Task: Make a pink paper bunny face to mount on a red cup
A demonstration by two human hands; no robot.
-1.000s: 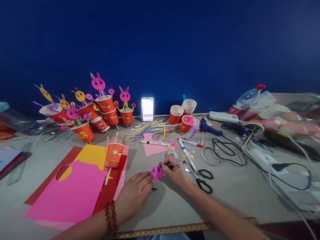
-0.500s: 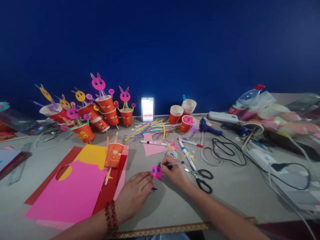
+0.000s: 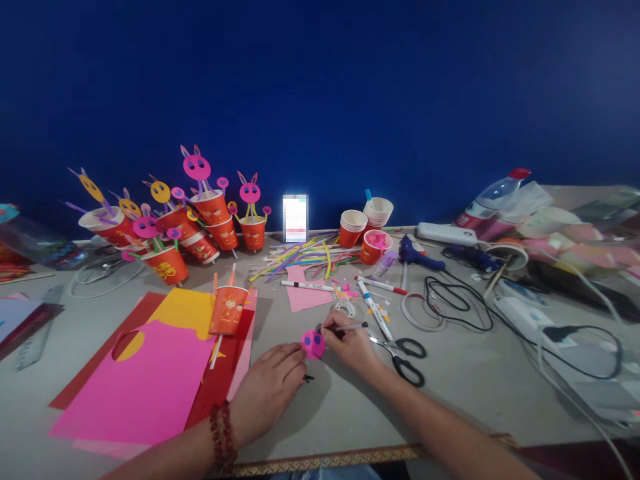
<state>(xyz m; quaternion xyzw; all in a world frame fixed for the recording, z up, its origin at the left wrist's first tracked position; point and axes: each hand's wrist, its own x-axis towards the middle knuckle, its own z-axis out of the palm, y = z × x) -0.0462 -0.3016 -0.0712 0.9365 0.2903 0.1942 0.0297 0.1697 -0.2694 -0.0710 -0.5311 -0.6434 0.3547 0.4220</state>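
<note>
A small pink paper disc [image 3: 313,347] with two dark blue oval eyes lies on the table between my hands. My left hand [image 3: 273,387] rests at its left edge, fingers together, holding it steady. From under those fingers pokes a short black tip [image 3: 309,378]; the rest of it is hidden. My right hand [image 3: 353,343] grips a slim pen [image 3: 350,327], its writing end down at the disc's upper right edge. Just right of that hand lie black-handled scissors [image 3: 407,357]. A white tape ring [image 3: 345,308] sits beyond the pen.
Coloured paper sheets [image 3: 135,387] and a red paper cup [image 3: 229,310] lie left. Cups with paper animal faces [image 3: 250,193] stand behind them. Pipe cleaners [image 3: 300,257], markers [image 3: 375,310], stacked cups [image 3: 353,228], a blue glue gun [image 3: 417,255] and cables [image 3: 455,300] spread behind and right.
</note>
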